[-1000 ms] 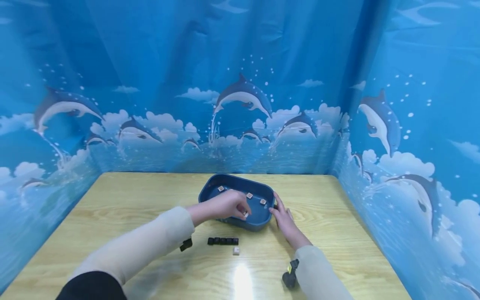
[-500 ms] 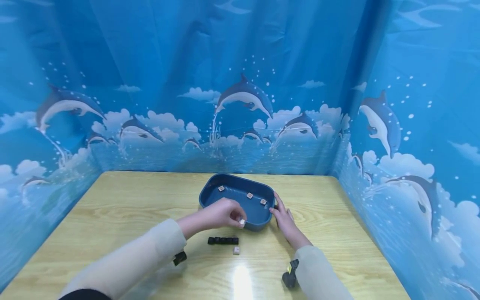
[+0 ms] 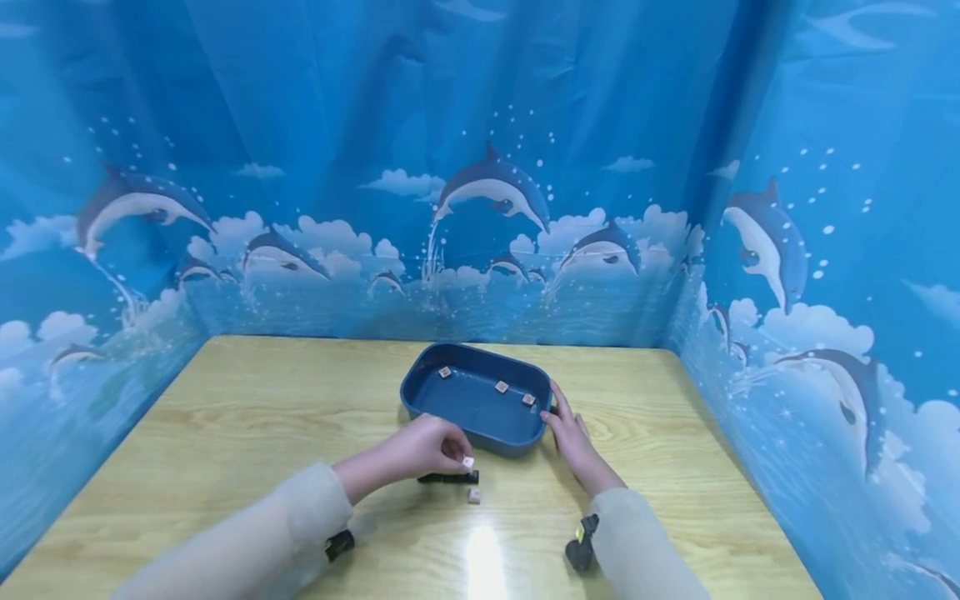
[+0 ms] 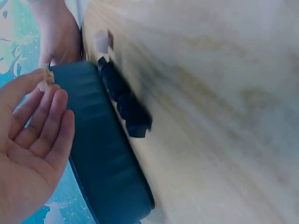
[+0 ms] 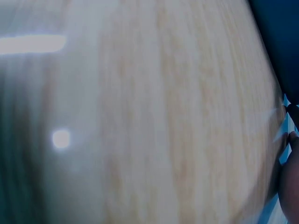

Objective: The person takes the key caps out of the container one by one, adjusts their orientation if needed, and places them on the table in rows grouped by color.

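Note:
My left hand (image 3: 423,450) pinches a small white keycap (image 3: 468,462) between thumb and fingertips, in front of the blue bin (image 3: 504,445). From the head view it overlaps a row of black keycaps (image 3: 471,477), which is partly hidden behind the fingers. A second white keycap (image 3: 474,497) lies on the table just nearer than the row's right end. My right hand (image 3: 573,442) holds the bin by its right end, thumb at the rim and fingers along the outside. In the left wrist view, the pinched keycap (image 4: 44,85) shows at the fingertips.
Inside the bin lie three pale keycaps, one at the far left (image 3: 445,372), a middle keycap (image 3: 501,387) and a right keycap (image 3: 528,400). A wooden table (image 3: 285,400) carries everything. Behind it hangs a blue dolphin-print curtain (image 3: 337,125).
My left hand has come out of the bin with the white keycap, moving toward me and leftward over the black row. The right hand stays on the bin.

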### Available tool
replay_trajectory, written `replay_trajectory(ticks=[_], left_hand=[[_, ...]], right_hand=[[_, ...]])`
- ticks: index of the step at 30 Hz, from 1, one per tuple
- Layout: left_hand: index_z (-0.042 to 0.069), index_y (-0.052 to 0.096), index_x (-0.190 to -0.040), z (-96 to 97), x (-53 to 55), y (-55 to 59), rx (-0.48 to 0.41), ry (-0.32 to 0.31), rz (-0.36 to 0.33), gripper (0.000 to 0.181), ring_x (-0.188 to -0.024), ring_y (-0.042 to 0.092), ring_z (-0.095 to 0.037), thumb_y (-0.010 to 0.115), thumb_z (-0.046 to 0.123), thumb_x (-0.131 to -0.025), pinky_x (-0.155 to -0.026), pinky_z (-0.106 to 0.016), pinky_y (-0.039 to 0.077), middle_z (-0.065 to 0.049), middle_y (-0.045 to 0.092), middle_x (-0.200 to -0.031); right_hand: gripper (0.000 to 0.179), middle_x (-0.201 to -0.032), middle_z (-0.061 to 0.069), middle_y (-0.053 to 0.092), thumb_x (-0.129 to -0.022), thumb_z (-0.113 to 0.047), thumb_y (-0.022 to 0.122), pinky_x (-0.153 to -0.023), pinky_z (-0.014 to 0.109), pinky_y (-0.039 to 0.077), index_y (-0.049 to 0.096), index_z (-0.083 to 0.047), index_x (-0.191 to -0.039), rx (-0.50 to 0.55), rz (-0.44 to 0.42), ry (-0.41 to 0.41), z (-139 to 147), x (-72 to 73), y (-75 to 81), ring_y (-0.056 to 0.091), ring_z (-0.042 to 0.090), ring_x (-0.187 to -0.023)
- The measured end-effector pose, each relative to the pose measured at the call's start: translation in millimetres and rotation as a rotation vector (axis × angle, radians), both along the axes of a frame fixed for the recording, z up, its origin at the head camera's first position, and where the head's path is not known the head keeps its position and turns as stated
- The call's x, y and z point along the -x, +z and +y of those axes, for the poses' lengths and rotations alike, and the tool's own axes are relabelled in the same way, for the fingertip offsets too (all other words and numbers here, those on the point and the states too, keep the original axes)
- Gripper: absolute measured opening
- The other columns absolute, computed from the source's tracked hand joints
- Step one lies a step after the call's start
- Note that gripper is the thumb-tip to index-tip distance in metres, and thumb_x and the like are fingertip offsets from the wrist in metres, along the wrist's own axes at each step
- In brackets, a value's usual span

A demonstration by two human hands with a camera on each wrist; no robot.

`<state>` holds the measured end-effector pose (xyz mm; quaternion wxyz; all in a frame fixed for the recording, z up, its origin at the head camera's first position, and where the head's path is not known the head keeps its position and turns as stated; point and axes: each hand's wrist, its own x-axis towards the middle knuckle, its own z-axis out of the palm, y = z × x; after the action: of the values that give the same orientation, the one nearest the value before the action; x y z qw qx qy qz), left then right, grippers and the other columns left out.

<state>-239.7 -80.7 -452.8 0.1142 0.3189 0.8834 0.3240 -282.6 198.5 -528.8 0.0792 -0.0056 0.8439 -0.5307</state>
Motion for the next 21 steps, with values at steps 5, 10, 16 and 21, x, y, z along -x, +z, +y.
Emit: replay_trajectory(ticks=[5,10,16,21], left_hand=[[0.013,0.074,-0.083,-2.1,-8.1,-8.7,0.028,0.048,0.061,0.010,-0.066,0.058,0.000,0.080,0.009,-0.077,-0.062,-0.019,0.051,0.012,0.064,-0.072],[0.014,0.074,-0.082,-0.4,-12.9,-16.5,0.078,0.115,0.062,0.011,-0.064,0.056,0.001,0.082,0.012,-0.075,-0.061,-0.018,0.049,0.013,0.063,-0.071],[0.013,0.075,-0.076,2.4,-18.6,-25.3,0.081,0.121,0.085,0.008,-0.061,0.054,-0.001,0.084,0.013,-0.075,-0.059,-0.020,0.048,0.012,0.064,-0.069],[0.014,0.075,-0.074,5.1,-23.2,-29.0,0.112,0.114,0.116,0.009,-0.060,0.051,-0.001,0.084,0.015,-0.074,-0.059,-0.020,0.046,0.012,0.063,-0.067]], right_hand=[[0.066,-0.152,0.021,0.032,-0.102,-0.040,0.043,-0.110,0.059,-0.015,0.008,-0.031,-0.158,-0.011,0.014,0.008,-1,-0.7,2.5,-0.012,0.043,-0.144],[0.065,-0.152,0.021,0.032,-0.103,-0.036,0.042,-0.111,0.054,-0.015,0.008,-0.027,-0.158,-0.026,0.047,0.013,-1,-0.2,4.4,-0.002,0.041,-0.145],[0.065,-0.152,0.022,0.032,-0.103,-0.035,0.042,-0.112,0.054,-0.015,0.008,-0.026,-0.158,-0.030,0.044,0.018,-1,0.6,2.7,0.005,0.041,-0.145],[0.065,-0.151,0.022,0.033,-0.103,-0.036,0.042,-0.112,0.053,-0.015,0.008,-0.027,-0.158,-0.024,0.040,0.017,-1,1.2,1.6,0.006,0.040,-0.145]])
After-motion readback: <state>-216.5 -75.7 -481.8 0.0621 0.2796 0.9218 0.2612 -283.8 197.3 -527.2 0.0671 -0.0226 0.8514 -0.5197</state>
